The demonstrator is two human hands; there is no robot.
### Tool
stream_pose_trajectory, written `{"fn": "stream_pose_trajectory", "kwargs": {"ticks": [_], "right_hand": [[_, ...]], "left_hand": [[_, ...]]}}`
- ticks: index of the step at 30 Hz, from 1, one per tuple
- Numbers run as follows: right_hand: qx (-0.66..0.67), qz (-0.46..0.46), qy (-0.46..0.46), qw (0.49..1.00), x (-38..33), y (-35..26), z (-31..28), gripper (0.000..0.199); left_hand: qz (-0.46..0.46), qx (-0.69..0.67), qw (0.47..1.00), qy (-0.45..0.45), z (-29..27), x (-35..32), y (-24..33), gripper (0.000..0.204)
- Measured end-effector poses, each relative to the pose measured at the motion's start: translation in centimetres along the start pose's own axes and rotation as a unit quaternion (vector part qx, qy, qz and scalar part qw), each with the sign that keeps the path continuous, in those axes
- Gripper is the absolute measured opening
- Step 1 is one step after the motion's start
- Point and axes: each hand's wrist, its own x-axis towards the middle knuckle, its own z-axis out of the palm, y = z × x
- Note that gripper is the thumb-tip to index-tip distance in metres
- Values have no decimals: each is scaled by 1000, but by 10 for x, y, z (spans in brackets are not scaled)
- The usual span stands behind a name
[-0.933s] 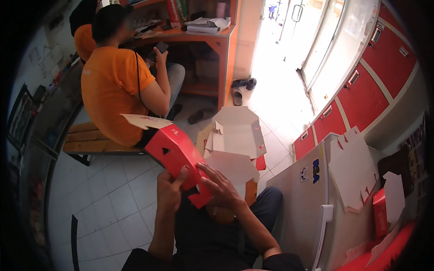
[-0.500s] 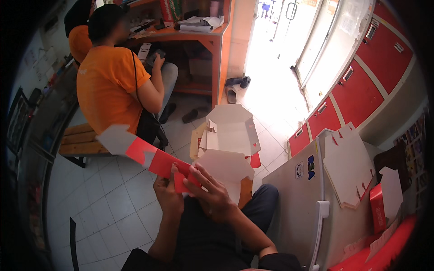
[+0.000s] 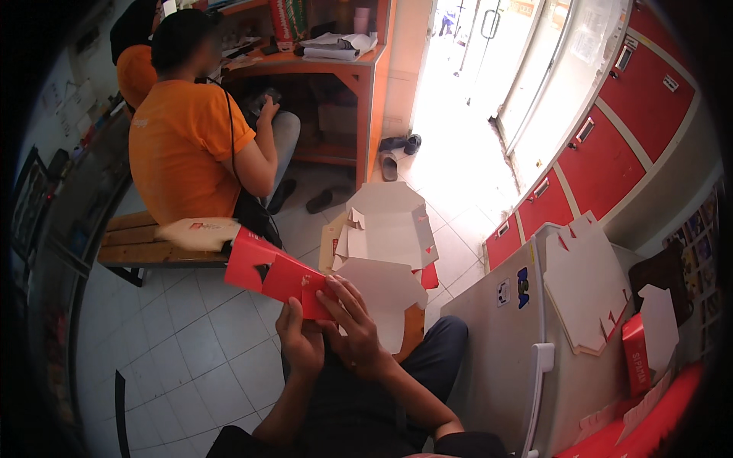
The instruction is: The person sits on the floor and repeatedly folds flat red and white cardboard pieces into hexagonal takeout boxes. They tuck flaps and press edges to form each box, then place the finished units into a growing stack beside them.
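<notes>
Above my lap I hold a partly folded red cardboard box [image 3: 263, 269]. Its long panel stretches to the upper left and ends in a pale flap. My left hand [image 3: 300, 340] grips its lower edge, thumb up against the red face. My right hand [image 3: 353, 324] is closed over the near right end, with fingers laid across the red card. Just beyond my hands, an open white-lined box [image 3: 374, 286] stands before my knees. Behind that one is another open box [image 3: 385, 225], with its lid panel raised.
A white fridge [image 3: 496, 328] stands close on my right, with flat white cardboard pieces [image 3: 580, 286] and a small red carton [image 3: 637, 351] on top. A person in an orange shirt [image 3: 183, 145] sits on a wooden bench [image 3: 130, 244] ahead left. Shoes [image 3: 389, 166] lie near the doorway.
The red box has turned, so its printed outer side shows more and its far flap has swung lower. My left hand has shifted slightly right and down along the card.
</notes>
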Motion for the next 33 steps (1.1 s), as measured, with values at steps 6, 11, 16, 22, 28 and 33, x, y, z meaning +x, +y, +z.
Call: {"fn": "stream_pose_trajectory", "kwargs": {"ticks": [6,11,16,22,28,33], "right_hand": [[109,116,125,979,7,-16,22,28],[206,122,-8,971,3,-10,12,33],[292,232,-9,928,-18,0,34,35],[301,225,-239,895,-39,5,51,35],[276,255,-265,888,-48,-9,53,34],[356,307,-254,845,-48,-7,48,35]], "left_hand": [[38,2,999,3,-16,-5,-12,36],[107,336,935,33,-25,-10,20,20],[-50,526,846,-72,-56,-49,73,17],[-164,503,847,-55,-88,-74,84,21],[-143,548,824,12,-95,-72,80,38],[-116,488,865,-14,-84,-63,81,48]]}}
